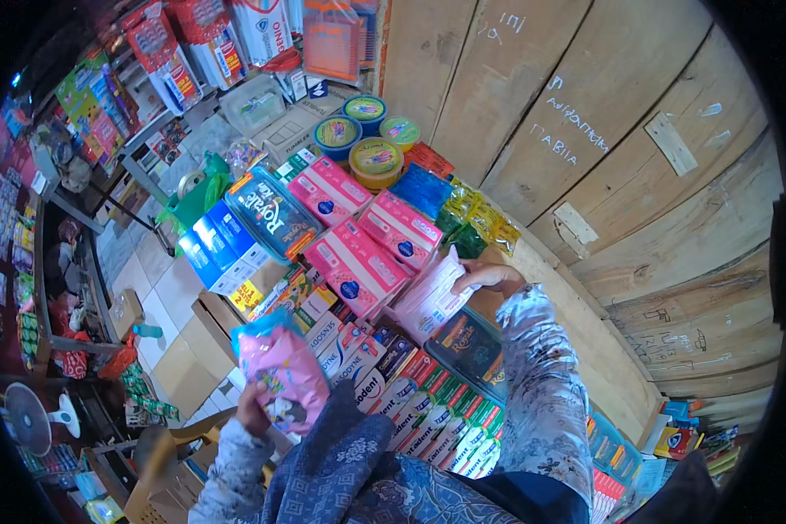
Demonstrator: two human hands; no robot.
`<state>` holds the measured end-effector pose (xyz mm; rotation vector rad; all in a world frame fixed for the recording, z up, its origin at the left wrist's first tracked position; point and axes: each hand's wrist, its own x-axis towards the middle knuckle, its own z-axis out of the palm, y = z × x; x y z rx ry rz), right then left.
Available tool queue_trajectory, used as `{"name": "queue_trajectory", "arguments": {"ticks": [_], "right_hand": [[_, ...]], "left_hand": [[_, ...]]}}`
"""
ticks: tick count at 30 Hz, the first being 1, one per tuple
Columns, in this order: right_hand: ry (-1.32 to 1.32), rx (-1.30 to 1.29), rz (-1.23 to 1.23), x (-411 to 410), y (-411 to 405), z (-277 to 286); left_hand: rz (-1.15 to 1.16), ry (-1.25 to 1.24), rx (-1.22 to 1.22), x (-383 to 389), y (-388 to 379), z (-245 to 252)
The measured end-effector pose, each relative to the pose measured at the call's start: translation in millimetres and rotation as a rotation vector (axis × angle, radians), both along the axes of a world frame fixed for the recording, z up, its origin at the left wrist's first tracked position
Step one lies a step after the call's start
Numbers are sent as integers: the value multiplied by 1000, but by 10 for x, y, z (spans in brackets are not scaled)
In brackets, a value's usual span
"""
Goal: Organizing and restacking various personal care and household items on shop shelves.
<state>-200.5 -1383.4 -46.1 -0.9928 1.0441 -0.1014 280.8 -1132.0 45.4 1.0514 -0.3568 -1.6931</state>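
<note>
My left hand (254, 407) grips the lower left edge of a soft pink plastic packet (287, 373) with a light-blue top and printed figures. My right hand (490, 278) holds a pale pink packet (432, 300) by its upper right edge, with the thumb across its face. That packet leans beside several bright pink packs (357, 267), just above a dark-lidded plastic tub (465, 347). Below the packs lie rows of toothpaste boxes (426, 406), Sensodyne and Ciptadent among them. My headscarf and sleeves hide part of the rows.
Round lidded tubs (376, 162) and coloured sachets (478, 213) stand along the plank wall (563, 124). Blue-and-white boxes (219, 245) and another rectangular tub (275, 213) are at the left. A plastic chair (150, 478), a fan (29, 419) and stocked shelves (6, 262) are farther left.
</note>
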Motion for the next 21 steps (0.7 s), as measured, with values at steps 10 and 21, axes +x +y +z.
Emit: {"name": "queue_trajectory", "arguments": {"ticks": [10,21], "right_hand": [[60,-464,32,452,209,568],[785,-738,71,859,570,825]], "left_hand": [[-139,175,52,-899,-1104,-248],[-213,87,90,-1220,-1088,-298]]}}
